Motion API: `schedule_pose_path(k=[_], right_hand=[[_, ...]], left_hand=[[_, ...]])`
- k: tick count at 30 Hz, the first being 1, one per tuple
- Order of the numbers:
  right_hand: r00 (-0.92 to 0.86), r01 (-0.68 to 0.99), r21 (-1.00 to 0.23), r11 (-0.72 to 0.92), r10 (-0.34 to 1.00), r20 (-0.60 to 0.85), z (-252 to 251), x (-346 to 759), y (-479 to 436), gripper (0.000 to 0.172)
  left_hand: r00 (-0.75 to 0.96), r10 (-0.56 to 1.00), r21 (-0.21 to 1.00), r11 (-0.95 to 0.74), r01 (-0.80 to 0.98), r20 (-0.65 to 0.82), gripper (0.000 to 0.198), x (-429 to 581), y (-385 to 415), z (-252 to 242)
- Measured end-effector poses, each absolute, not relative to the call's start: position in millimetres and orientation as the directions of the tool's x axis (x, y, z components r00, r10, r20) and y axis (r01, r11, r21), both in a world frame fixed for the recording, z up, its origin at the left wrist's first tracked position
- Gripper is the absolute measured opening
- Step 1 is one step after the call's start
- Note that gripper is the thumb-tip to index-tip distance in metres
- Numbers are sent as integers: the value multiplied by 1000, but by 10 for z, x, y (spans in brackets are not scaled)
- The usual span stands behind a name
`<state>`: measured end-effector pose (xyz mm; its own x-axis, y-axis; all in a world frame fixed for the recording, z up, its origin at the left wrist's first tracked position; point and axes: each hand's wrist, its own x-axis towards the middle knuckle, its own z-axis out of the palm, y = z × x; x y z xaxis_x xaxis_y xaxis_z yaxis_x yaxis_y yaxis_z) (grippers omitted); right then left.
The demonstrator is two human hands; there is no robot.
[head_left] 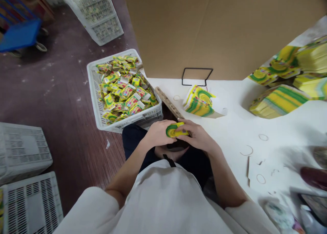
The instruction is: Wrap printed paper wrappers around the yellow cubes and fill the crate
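Note:
Above my lap, a small yellow and green box (176, 129) is held between both hands. My left hand (159, 133) grips its left end, and my right hand (195, 133) has its fingers over the right end. Beyond my left hand stands a white basket (98, 115) filled with small yellow printed boxes (127, 91). On the white table (230, 135), a stack of flat yellow cartons (200, 101) lies ahead of my right hand, beside a black wire stand (197, 69).
A large cardboard sheet (189, 33) rises behind the table. More carton stacks (279, 101) lie at the right, with rubber bands (263, 137) nearer. White crates (22, 149) and a blue trolley (20, 35) are on the floor at the left. A wooden strip (168, 103) edges the table.

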<state>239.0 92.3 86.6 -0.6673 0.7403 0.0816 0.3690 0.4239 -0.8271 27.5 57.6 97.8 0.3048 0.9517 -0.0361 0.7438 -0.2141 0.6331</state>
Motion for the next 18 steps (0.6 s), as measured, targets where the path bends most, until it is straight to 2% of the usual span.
schedule_pose_path(k=[2,3,6,8,10,12,14,18], right_hand=[[-580,390,-831,396,807,112,828,2327,883,26],[-534,385,-840,383,835,136,803,2292,864,35],[-392,364,-868,338,901,186,763,2253,878,62],[-281,413,-852,322,935,217,786,2322,978,57],[-177,484,-813,324,946,271,831,2461,1139,42],[-108,552,-768,325,941,320,861,2635,1319,33],[-56,658,-691,301,934,353,857,2803,1473,30],[-12,802,-550,232,928,373,781,3022,1624,34]], left_hand=[[285,958,625,-214,751,-15,60,296,563,943],[257,966,633,-202,747,5,60,282,566,920],[41,994,663,-100,742,104,58,108,672,848],[-174,969,640,21,768,176,65,-82,816,796],[-330,925,531,188,826,186,76,-258,963,725],[-358,932,408,305,861,59,74,-377,1055,616],[-331,943,331,326,886,-41,64,-445,1082,469],[-323,943,330,331,884,-81,57,-581,1130,171]])
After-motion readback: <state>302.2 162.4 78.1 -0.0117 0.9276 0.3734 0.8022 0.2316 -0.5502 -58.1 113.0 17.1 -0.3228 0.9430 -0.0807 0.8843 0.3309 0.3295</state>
